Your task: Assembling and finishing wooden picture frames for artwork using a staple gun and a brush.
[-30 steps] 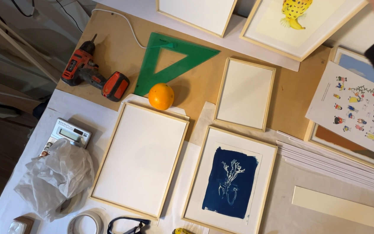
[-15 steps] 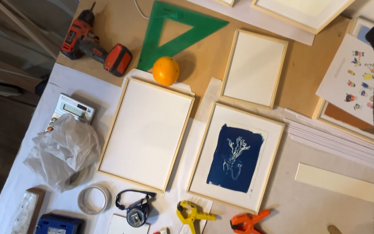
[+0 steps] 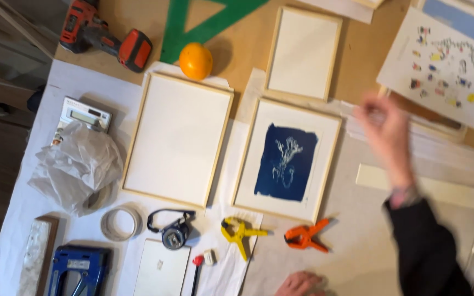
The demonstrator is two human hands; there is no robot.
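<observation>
While the surface [image 3: 352,241] is covered with pale paper over brown board, the blurred right hand [image 3: 386,134] is raised above it just right of the framed blue print [image 3: 287,159], fingers loosely curled, holding nothing. The print's long axis runs away from the viewer. The left hand [image 3: 301,284] is pressed flat near an orange clamp [image 3: 305,237].

- Soft, even indoor light; the white-covered tabletop [image 3: 72,87] reads bright, the floor at left dim.
- Shadows are short and faint, the clearest falling to the right of the orange [image 3: 196,61].
- The right hand [image 3: 386,137] is smeared by motion blur.
- Static things stay fairly sharp, though slightly soft overall.
</observation>
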